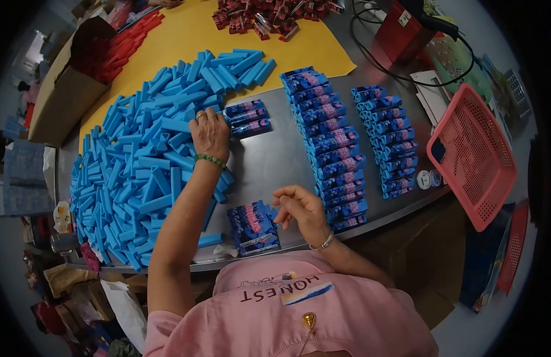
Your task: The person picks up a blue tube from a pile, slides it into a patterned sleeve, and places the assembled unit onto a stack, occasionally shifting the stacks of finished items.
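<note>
My left hand (210, 135), with a green bead bracelet, reaches over the right side of a big heap of blue triangular tubes (147, 160). Its fingers are bent down round a blue tube (177, 124) at the heap's edge; the fingertips are hidden. Just right of it lie a few tubes in dark printed wrappers (250, 119). Near the table's front edge, my right hand (302, 213) hovers with its fingers loosely curled and apart, nothing visible in them. Beside its fingertips is a stack of flat printed wrappers (251, 228), dark blue and pink.
Two long rows of wrapped tubes, one wide (332, 149) and one narrower (388, 140), stand to the right. A pink basket (507, 160) overhangs the table's right edge. Further back are red wrapped pieces (266, 15), a red device with a black cable (400, 33) and a cardboard box (67, 101).
</note>
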### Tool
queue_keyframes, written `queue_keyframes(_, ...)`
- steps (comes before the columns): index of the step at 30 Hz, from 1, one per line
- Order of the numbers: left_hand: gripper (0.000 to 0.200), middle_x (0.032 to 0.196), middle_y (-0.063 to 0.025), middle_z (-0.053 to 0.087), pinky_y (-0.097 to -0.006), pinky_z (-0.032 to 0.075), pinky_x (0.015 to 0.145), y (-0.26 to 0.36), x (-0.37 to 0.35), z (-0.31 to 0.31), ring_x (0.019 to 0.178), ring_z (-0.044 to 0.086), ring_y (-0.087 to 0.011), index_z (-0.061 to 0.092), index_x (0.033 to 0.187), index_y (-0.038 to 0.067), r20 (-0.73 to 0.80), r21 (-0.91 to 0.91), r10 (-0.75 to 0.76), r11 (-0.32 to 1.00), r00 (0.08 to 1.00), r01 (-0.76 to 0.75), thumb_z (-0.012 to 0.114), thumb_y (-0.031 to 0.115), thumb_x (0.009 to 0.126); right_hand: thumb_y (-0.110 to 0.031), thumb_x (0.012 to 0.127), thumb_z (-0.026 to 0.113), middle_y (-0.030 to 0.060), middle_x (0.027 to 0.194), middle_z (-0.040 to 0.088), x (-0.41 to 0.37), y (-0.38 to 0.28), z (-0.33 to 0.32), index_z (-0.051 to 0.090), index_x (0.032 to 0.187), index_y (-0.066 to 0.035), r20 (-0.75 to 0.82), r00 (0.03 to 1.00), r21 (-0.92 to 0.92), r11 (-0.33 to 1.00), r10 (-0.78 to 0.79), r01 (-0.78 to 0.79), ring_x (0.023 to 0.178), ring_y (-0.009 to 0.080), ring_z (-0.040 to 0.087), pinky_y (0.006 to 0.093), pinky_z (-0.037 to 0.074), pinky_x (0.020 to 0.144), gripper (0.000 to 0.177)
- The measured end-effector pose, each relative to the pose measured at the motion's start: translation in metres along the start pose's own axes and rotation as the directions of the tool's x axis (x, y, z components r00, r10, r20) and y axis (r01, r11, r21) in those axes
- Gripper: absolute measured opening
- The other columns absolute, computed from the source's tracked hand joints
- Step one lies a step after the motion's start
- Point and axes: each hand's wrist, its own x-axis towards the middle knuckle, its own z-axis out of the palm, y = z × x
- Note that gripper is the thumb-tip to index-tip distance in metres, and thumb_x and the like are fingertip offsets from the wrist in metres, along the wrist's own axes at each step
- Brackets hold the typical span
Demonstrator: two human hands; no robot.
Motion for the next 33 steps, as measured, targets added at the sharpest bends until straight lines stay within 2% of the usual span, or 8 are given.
queue_keyframes(7, 0.005, 0.084, -0.0071, 0.056, -0.0352, 0.040, 0.067, -0.023, 0.000, -0.016, 0.084, 0.056, -0.0229, 0.061, 0.079, 0.009, -0.011, 0.029, -0.023, 0.999, 1.000, 0.023, 0.056, 0.009, 0.075, -0.009, 0.093, 0.050, 0.0109, 0.090, 0.063, -0.001, 0.000, 0.005, 0.058, 0.105, 0.003, 0.033, 0.999, -0.034, 0.999, 0.005, -0.004, 0.063, 0.0108, 0.062, 0.0192, 0.047, 0.049, 0.019)
queue_keyframes(11, 0.019, 0.089, -0.0101, 0.057, -0.0339, 0.044, 0.070, -0.032, -0.031, -0.076, 0.085, 0.056, -0.0247, 0.064, 0.089, 0.004, -0.202, -0.429, -0.152, 0.902, 0.967, 0.052, 0.066, 0.004, 0.070, -0.008, 0.092, 0.050, 0.0113, 0.091, 0.064, 0.004, -0.001, 0.004, 0.058, 0.108, 0.003, 0.026, 1.000, -0.063, 0.998, -0.013, 0.014, 0.063, 0.0108, 0.062, 0.0190, 0.047, 0.050, 0.020)
queue_keyframes(13, 0.031, 0.095, -0.0067, 0.057, -0.0287, 0.044, 0.073, -0.026, -0.059, -0.094, 0.086, 0.056, -0.0196, 0.064, 0.103, 0.003, 0.211, -0.935, -0.137, 0.260, 0.968, 0.241, 0.070, 0.005, 0.073, -0.007, 0.092, 0.051, 0.0117, 0.093, 0.063, 0.007, -0.007, 0.008, 0.057, 0.110, 0.003, 0.014, 0.998, -0.090, 0.994, -0.054, 0.055, 0.064, 0.0109, 0.062, 0.0186, 0.048, 0.051, 0.021)
queue_keyframes(15, 0.033, 0.098, -0.0026, 0.056, -0.0240, 0.044, 0.076, -0.016, -0.089, -0.095, 0.088, 0.053, -0.0139, 0.063, 0.110, 0.004, 0.452, -0.838, 0.033, -0.326, 0.891, 0.437, 0.069, 0.004, 0.078, -0.006, 0.092, 0.051, 0.0121, 0.095, 0.063, 0.009, -0.014, 0.012, 0.057, 0.111, 0.003, 0.003, 0.996, -0.120, 0.989, -0.086, 0.086, 0.066, 0.0110, 0.062, 0.0183, 0.048, 0.052, 0.022)
queue_keyframes(19, 0.031, 0.102, -0.0029, 0.055, -0.0228, 0.043, 0.080, -0.002, -0.122, -0.102, 0.093, 0.052, -0.0112, 0.063, 0.111, 0.002, 0.387, -0.769, 0.126, -0.502, 0.914, 0.395, 0.067, 0.003, 0.080, 0.000, 0.088, 0.055, 0.0101, 0.100, 0.059, 0.011, -0.027, 0.021, 0.056, 0.115, 0.003, 0.093, 0.954, -0.180, 0.937, -0.286, 0.299, 0.073, 0.0104, 0.062, 0.0176, 0.049, 0.055, 0.027)
queue_keyframes(24, 0.035, 0.102, -0.0055, 0.055, -0.0264, 0.043, 0.080, -0.001, -0.138, -0.105, 0.092, 0.053, -0.0152, 0.061, 0.112, 0.001, 0.347, -0.814, 0.120, -0.453, 0.930, 0.362, 0.068, 0.005, 0.079, 0.004, 0.082, 0.060, 0.0076, 0.101, 0.056, 0.008, -0.026, 0.031, 0.057, 0.114, 0.003, 0.214, 0.891, -0.291, 0.845, -0.400, 0.449, 0.073, 0.0090, 0.060, 0.0176, 0.048, 0.055, 0.032)
queue_keyframes(31, 0.042, 0.097, -0.0129, 0.057, -0.0317, 0.045, 0.073, 0.000, -0.142, -0.123, 0.086, 0.055, -0.0249, 0.060, 0.110, 0.001, 0.252, -0.968, -0.057, -0.008, 0.966, 0.252, 0.074, 0.012, 0.072, -0.002, 0.078, 0.065, 0.0079, 0.091, 0.058, 0.003, -0.019, 0.020, 0.062, 0.096, 0.000, 0.081, 0.893, -0.525, 0.742, -0.443, 0.416, 0.063, 0.0133, 0.059, 0.0223, 0.046, 0.052, 0.019)
queue_keyframes(33, 0.041, 0.092, -0.0125, 0.055, -0.0337, 0.045, 0.072, -0.013, -0.152, -0.108, 0.082, 0.054, -0.0274, 0.061, 0.103, 0.000, 0.360, -0.895, 0.052, 0.301, 0.931, 0.329, 0.076, 0.014, 0.068, 0.000, 0.080, 0.063, 0.0072, 0.089, 0.057, 0.003, -0.016, 0.013, 0.061, 0.095, 0.000, -0.037, 0.891, -0.455, 0.801, -0.453, 0.389, 0.063, 0.0121, 0.060, 0.0218, 0.046, 0.052, 0.015)
